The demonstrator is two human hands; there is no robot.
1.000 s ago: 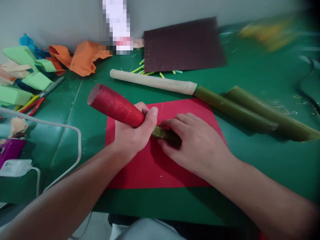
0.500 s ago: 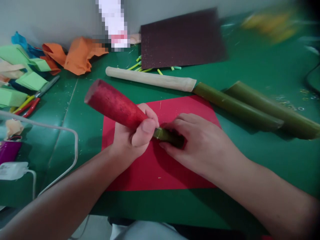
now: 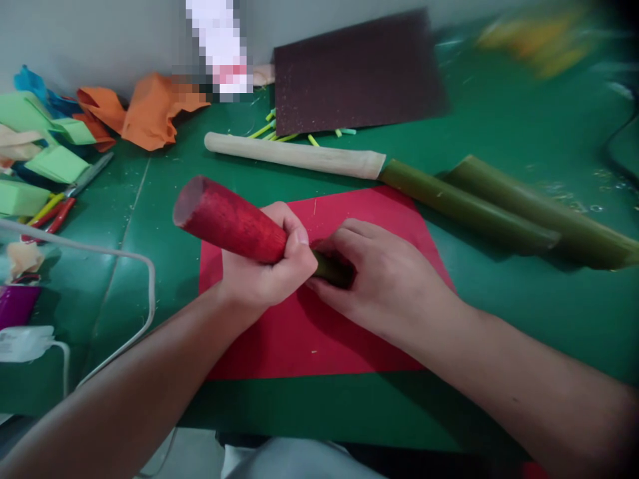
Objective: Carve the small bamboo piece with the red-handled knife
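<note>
My left hand (image 3: 272, 266) is wrapped round a thick red wooden handle (image 3: 227, 219), whose flat wide end points up and to the left. Whatever sits at the handle's other end is hidden by my fingers. Close beside it, my right hand (image 3: 384, 273) curls round a short piece of green bamboo (image 3: 333, 269), mostly covered by thumb and fingers. The bamboo's left end meets my left fist. Both hands are over a red sheet (image 3: 319, 346) on the green table (image 3: 319, 409).
Beyond the sheet lie a pale peeled bamboo length (image 3: 294, 154) and two green bamboo pieces (image 3: 469, 203). A dark brown sheet (image 3: 359, 73) covers thin sticks. At left are orange paper (image 3: 150, 113), green paper (image 3: 60, 159), red-handled scissors (image 3: 62, 213) and a white cable (image 3: 150, 293).
My left fist has turned slightly and now covers the metal bit that showed beside the bamboo. The red handle is tilted a little lower. The whole view has shifted slightly.
</note>
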